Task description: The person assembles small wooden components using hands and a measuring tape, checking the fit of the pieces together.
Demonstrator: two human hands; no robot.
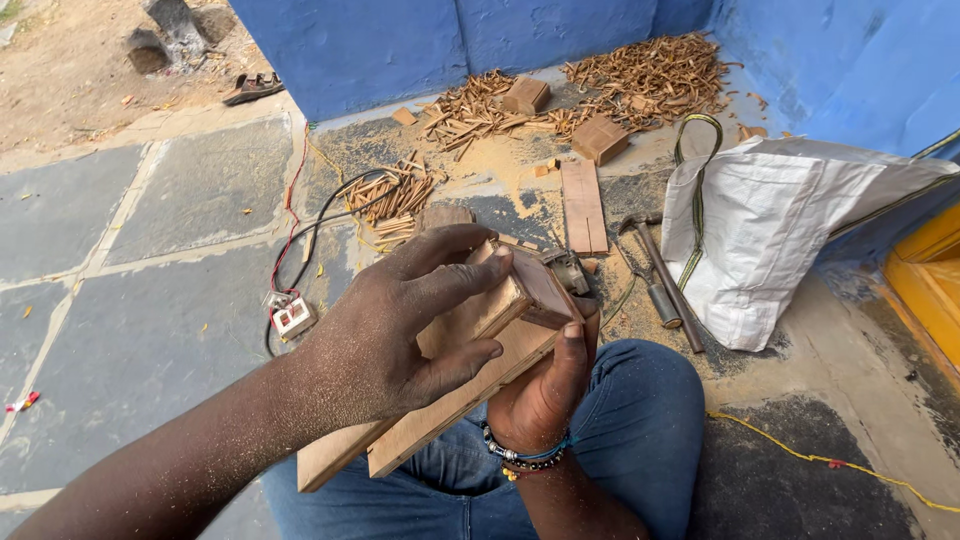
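My left hand (400, 320) lies over the top of a small wooden block (535, 290), fingers spread and pressing it against a longer wooden board (440, 420). My right hand (545, 385) grips the board from below, thumb up against its end near the block. The board slants down to the left across my lap. I sit on the ground in blue jeans (640, 400), and a beaded bracelet (520, 458) circles my right wrist. The block's underside is hidden by my fingers.
A hammer (660, 280) and a flat plank (583, 205) lie ahead on sawdust. Piles of wood strips (640, 75) and small wooden blocks (600, 138) sit by the blue wall. A white sack (770, 230) stands at right. A white switch box (293, 317) with cables lies left.
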